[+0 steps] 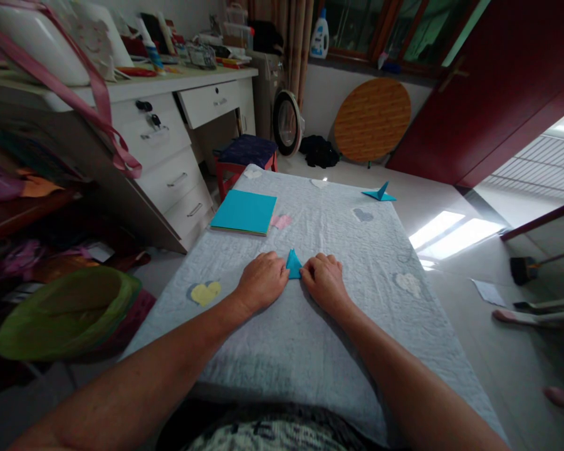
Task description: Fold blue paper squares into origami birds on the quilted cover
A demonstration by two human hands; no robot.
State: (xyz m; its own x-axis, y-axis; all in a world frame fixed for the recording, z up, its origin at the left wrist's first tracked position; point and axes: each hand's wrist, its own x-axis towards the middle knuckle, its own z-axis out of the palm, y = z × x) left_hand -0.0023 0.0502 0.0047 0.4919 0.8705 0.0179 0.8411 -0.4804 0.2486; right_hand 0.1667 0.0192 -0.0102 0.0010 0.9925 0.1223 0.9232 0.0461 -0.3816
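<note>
A small folded piece of blue paper [293, 263] lies on the grey cloth-covered table [282, 351] between my hands, its tip pointing away from me. My left hand [262, 280] presses on its left side with curled fingers. My right hand [324, 280] pinches its right edge, fingers closed. A stack of blue square paper [244, 212] lies further back on the left. A finished folded blue paper figure [380, 193] sits at the far right corner of the table.
A white desk with drawers [169, 144] stands to the left, cluttered on top. A green bag [66, 310] sits low at the left. A red stool [244, 160], a washing machine [284, 113] and a round wooden tabletop [372, 119] stand beyond the table.
</note>
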